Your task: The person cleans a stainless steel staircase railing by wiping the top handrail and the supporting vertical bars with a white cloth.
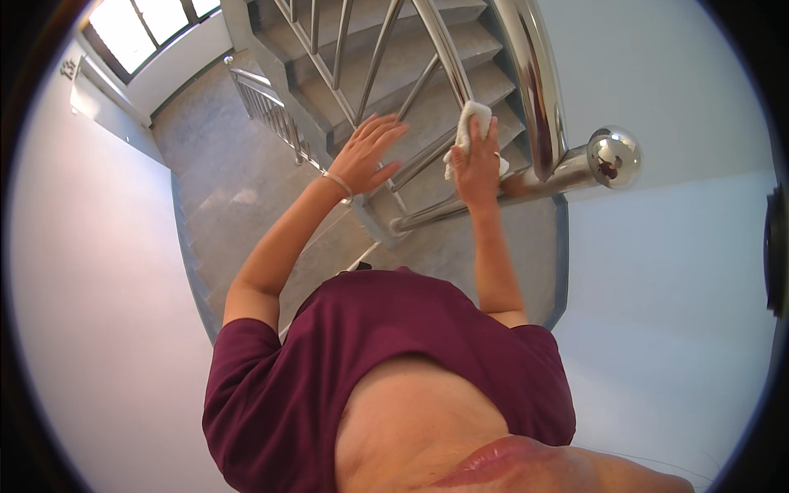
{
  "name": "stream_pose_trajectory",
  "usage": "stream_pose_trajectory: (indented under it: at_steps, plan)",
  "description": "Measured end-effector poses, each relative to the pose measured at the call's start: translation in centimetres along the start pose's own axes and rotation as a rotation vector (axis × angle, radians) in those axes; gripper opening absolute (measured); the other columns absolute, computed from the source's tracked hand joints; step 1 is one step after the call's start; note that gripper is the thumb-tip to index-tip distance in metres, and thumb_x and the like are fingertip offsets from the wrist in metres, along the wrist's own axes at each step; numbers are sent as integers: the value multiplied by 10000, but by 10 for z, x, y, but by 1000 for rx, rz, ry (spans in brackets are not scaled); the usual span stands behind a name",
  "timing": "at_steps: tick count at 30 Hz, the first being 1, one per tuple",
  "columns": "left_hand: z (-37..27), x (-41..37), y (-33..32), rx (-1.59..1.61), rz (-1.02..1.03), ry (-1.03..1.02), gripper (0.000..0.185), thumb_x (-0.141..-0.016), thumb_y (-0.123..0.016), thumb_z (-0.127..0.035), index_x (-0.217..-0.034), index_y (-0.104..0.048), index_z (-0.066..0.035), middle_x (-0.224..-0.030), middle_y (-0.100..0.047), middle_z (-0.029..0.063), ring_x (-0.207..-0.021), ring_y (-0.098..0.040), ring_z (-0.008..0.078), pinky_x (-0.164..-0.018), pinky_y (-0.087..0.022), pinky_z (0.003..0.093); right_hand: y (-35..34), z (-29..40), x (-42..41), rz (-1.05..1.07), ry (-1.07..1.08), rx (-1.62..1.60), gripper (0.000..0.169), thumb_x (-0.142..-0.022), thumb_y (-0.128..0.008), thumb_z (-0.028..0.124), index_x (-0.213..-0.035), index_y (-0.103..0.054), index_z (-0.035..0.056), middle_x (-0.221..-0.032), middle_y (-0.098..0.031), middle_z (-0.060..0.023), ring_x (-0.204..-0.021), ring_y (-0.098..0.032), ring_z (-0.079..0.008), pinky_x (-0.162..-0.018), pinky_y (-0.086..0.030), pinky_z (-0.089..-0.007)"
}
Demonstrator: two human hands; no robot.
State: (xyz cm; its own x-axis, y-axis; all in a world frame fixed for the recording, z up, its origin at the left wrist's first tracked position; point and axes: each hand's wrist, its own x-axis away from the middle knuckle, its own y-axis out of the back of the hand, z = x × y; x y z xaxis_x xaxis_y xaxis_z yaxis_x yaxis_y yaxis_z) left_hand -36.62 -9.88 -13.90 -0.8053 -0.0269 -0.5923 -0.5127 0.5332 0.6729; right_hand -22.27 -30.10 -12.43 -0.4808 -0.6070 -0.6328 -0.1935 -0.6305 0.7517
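Note:
My right hand point(479, 163) presses a white cloth point(471, 129) onto the metal handrail point(447, 49) of a staircase, near the rail's lower end. The cloth is bunched under my fingers, and part of it shows beside my wrist. My left hand point(373, 151), with a bracelet at the wrist, is held out over the railing's bars, fingers spread, with nothing in it. Just right of my right hand, a thick polished newel post point(542, 185) ends in a shiny metal ball point(614, 157).
Concrete stairs point(407, 68) rise beyond the railing. Another flight descends at the left beside a lower metal railing point(268, 111). White walls point(92, 246) stand on both sides. A window point(142, 31) is at the upper left.

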Motion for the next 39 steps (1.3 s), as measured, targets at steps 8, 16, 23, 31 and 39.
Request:
stream_pose_trajectory:
  at_steps: [8, 16, 23, 31, 39]
  plan:
    - [33, -147, -3, -638, 29, -451, 636, -760, -659, -159, -1350, -424, -157, -1421, -405, 30, -1365, -312, 208, -1155, -229, 389, -14, -16, -15, 55, -300, 34, 576, -846, -667, 325, -1250, -435, -13, -1079, -575, -222, -917, -600, -407, -750, -511, -457]
    - [49, -224, -31, -821, 364, -498, 111, -773, -605, -250, -744, -691, -185, -799, -696, 19, -839, -666, 205, -837, -478, 382, -37, -9, -62, -60, -144, 186, 603, -800, -705, 357, -1203, -430, 3, -999, -589, -178, -850, -628, -362, -683, -527, -425]
    - [64, -226, -29, -814, 378, -451, 93, -769, -610, -221, -756, -689, -173, -777, -680, 24, -813, -661, 233, -747, -504, 365, -44, -5, -86, -73, -95, 207, 472, -845, -638, 456, -1004, -501, 34, -904, -613, -138, -741, -644, -326, -563, -527, -405]
    - [44, -249, 36, -911, 574, -367, 464, -657, -732, -528, -882, -679, -125, -941, -656, 63, -978, -614, 238, -861, -474, 376, -31, -29, -40, -51, -100, 107, 449, -811, -684, 397, -985, -489, 33, -871, -576, -131, -746, -619, -334, -585, -521, -401]
    - [69, -254, 49, -1110, 444, -339, 123, -740, -665, -262, -774, -664, -143, -812, -656, 39, -894, -629, 211, -840, -470, 364, -20, -30, -21, 15, -161, 79, 484, -822, -681, 379, -1085, -475, 28, -916, -572, -156, -747, -623, -338, -589, -529, -411]
